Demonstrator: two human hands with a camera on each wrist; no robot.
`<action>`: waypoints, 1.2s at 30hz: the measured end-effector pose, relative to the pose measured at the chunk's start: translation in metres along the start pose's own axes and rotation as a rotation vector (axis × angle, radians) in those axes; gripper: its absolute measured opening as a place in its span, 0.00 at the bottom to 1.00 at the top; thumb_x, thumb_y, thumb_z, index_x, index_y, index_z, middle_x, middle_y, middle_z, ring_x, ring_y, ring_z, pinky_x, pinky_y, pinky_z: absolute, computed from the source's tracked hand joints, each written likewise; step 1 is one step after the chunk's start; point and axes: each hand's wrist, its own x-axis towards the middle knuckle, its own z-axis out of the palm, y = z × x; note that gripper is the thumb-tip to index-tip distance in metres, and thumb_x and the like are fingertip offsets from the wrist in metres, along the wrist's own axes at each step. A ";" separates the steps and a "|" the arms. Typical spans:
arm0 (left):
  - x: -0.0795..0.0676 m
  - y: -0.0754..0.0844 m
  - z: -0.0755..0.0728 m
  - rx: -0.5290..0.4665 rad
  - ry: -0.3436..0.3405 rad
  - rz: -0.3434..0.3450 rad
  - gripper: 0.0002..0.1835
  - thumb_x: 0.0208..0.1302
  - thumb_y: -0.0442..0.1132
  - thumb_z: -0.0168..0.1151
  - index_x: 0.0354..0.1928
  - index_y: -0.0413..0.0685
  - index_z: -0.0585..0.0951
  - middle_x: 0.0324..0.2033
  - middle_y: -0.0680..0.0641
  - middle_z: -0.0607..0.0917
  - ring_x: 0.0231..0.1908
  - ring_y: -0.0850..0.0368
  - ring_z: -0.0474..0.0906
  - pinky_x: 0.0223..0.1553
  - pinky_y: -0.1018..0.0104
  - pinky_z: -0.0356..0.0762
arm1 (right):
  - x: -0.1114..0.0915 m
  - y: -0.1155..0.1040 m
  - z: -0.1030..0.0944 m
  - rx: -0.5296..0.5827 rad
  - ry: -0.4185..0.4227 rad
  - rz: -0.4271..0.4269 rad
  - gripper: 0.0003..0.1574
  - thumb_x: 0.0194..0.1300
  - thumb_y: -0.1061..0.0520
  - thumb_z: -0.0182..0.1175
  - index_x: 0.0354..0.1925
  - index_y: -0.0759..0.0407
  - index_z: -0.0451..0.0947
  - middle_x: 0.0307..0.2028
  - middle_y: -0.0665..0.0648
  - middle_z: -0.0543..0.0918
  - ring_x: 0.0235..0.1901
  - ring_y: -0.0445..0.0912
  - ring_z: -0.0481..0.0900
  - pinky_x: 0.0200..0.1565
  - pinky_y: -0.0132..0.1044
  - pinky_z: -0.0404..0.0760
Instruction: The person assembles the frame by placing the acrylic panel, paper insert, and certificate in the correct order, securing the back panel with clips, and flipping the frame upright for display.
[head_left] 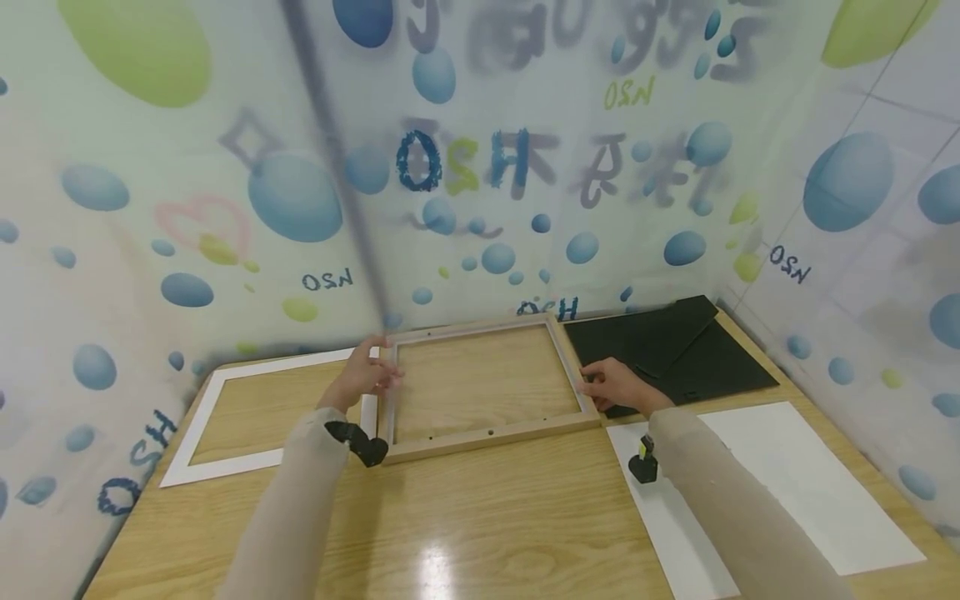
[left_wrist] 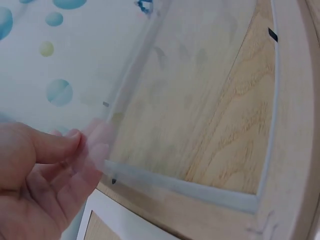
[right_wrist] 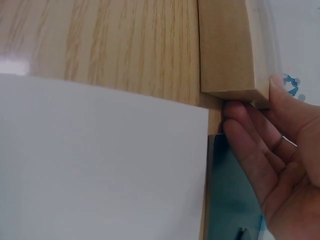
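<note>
A light wooden picture frame [head_left: 491, 432] lies on the table between the two hands. Over its opening spreads a clear sheet [left_wrist: 165, 100] that mirrors the patterned wall. My left hand [head_left: 363, 379] is at the frame's left side. In the left wrist view, its thumb is in front of the clear sheet's edge and its fingers show through from behind, pinching it. My right hand [head_left: 617, 385] grips the frame's right side. In the right wrist view, its thumb is on the frame's upper edge, with the fingers [right_wrist: 250, 150] curled against the outer side.
Left of the frame lies a white mat border [head_left: 197, 417]. A black backing board [head_left: 675, 358] rests at the back right, with a large white sheet [head_left: 810, 483] in front of it. A patterned curtain [head_left: 480, 217] rises behind the wooden table [head_left: 480, 517].
</note>
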 end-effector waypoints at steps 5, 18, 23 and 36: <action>0.001 0.001 0.001 -0.046 0.055 -0.061 0.21 0.64 0.25 0.49 0.58 0.33 0.59 0.32 0.39 0.83 0.25 0.59 0.80 0.25 0.66 0.77 | 0.001 0.002 0.001 0.001 0.000 0.005 0.31 0.64 0.60 0.56 0.58 0.79 0.61 0.23 0.58 0.77 0.23 0.48 0.80 0.30 0.42 0.80; -0.002 0.002 -0.002 -0.170 0.084 -0.093 0.20 0.63 0.23 0.50 0.56 0.30 0.60 0.24 0.46 0.82 0.20 0.62 0.78 0.22 0.71 0.75 | 0.002 0.004 0.000 0.010 0.002 -0.001 0.31 0.65 0.60 0.56 0.59 0.78 0.61 0.22 0.58 0.77 0.23 0.47 0.80 0.30 0.41 0.80; -0.001 0.000 0.003 -0.161 0.079 -0.090 0.20 0.63 0.23 0.49 0.56 0.30 0.59 0.24 0.45 0.82 0.20 0.62 0.78 0.21 0.71 0.75 | 0.001 0.003 0.000 0.017 -0.006 -0.009 0.30 0.65 0.61 0.55 0.59 0.79 0.61 0.23 0.58 0.77 0.24 0.48 0.80 0.31 0.42 0.80; 0.003 -0.007 0.008 -0.169 0.096 -0.110 0.19 0.63 0.24 0.49 0.55 0.33 0.61 0.22 0.47 0.82 0.20 0.61 0.79 0.20 0.72 0.74 | -0.002 0.000 0.000 0.028 0.002 -0.045 0.29 0.65 0.62 0.54 0.58 0.81 0.61 0.22 0.58 0.77 0.23 0.47 0.79 0.30 0.42 0.81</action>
